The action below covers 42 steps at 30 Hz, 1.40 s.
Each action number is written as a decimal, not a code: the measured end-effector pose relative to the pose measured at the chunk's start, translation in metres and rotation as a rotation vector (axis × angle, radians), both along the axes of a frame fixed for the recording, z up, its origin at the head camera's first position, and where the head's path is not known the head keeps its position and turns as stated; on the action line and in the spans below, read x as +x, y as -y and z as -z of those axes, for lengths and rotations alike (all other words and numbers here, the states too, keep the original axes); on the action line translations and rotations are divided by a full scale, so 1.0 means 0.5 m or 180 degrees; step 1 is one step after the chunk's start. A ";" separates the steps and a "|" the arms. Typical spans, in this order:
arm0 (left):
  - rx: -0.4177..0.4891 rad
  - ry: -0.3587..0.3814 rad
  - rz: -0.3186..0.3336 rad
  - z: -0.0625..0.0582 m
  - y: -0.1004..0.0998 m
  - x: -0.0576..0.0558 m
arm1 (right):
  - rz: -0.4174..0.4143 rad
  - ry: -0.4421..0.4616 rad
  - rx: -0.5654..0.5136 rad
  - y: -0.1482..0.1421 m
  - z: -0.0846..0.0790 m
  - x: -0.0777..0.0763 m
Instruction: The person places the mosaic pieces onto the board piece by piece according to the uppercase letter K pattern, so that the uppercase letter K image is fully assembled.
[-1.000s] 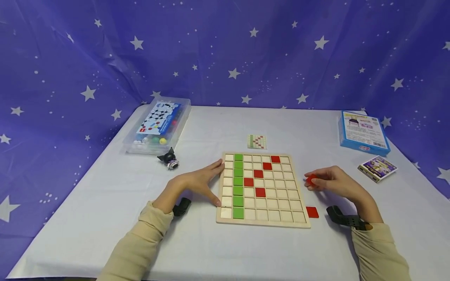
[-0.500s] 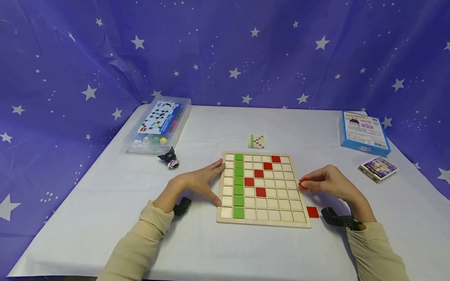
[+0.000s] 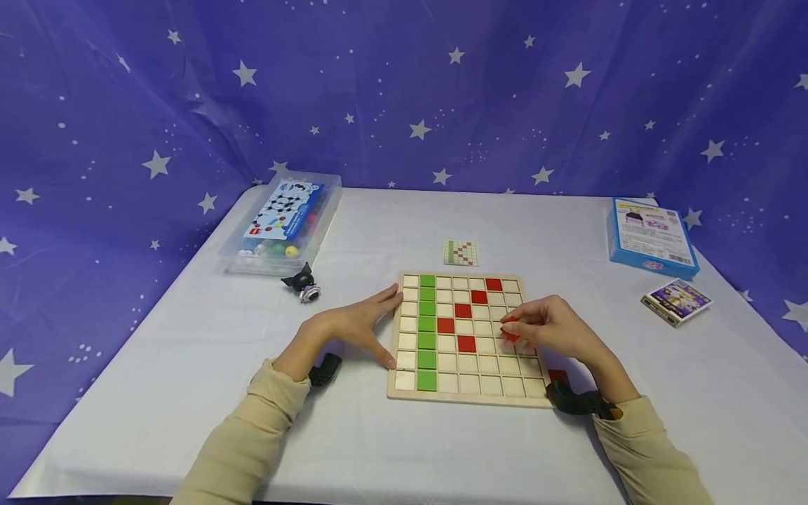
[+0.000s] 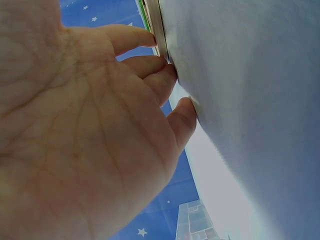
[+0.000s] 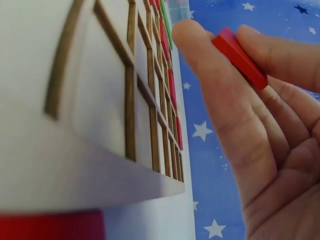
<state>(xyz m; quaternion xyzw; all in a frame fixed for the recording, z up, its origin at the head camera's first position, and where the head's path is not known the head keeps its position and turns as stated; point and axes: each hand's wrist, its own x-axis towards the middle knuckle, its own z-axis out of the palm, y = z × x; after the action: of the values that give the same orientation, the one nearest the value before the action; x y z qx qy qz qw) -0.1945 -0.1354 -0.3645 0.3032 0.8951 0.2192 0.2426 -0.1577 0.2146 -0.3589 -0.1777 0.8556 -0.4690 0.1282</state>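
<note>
A wooden grid board (image 3: 469, 398) lies on the table, with a column of green tiles (image 3: 427, 341) and several red tiles (image 3: 445, 325) set in its cells. My right hand (image 3: 555, 330) pinches a red tile (image 5: 241, 57) between thumb and fingers above the right half of the board. At the board's left edge my left hand (image 3: 356, 328) is spread, thumb and fingertips touching the frame. Another loose red tile (image 3: 558, 376) lies at the right of the board, partly hidden by the right wrist camera.
Behind the board lies a small pattern card (image 3: 461, 252). A clear plastic case (image 3: 284, 217) and a black figurine (image 3: 303, 284) are at left. A blue box (image 3: 653, 238) and a small purple box (image 3: 677, 302) lie at right.
My right hand has moved left with the red tile, from beside the board to above its cells. The left hand stays at the board's edge.
</note>
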 end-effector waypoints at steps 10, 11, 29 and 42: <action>-0.0012 -0.0015 -0.0001 -0.003 0.001 -0.001 | -0.0264 0.0088 0.0062 0.037 0.002 0.009; -0.0013 -0.0020 0.0000 -0.003 0.001 -0.001 | -0.0238 0.0062 0.0110 0.042 0.003 0.010; 0.0019 -0.0008 0.0009 -0.010 0.000 0.000 | -0.0761 -0.0245 0.0527 0.050 0.009 0.014; 0.0001 0.0078 -0.0056 -0.002 -0.003 0.000 | -0.0678 -0.0247 0.0547 0.059 0.018 0.025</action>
<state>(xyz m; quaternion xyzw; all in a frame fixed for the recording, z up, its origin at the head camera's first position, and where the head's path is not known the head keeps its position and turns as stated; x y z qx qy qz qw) -0.1945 -0.1339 -0.3637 0.2926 0.8946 0.2252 0.2515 -0.1453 0.1852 -0.3678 -0.2738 0.8732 -0.3705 0.1589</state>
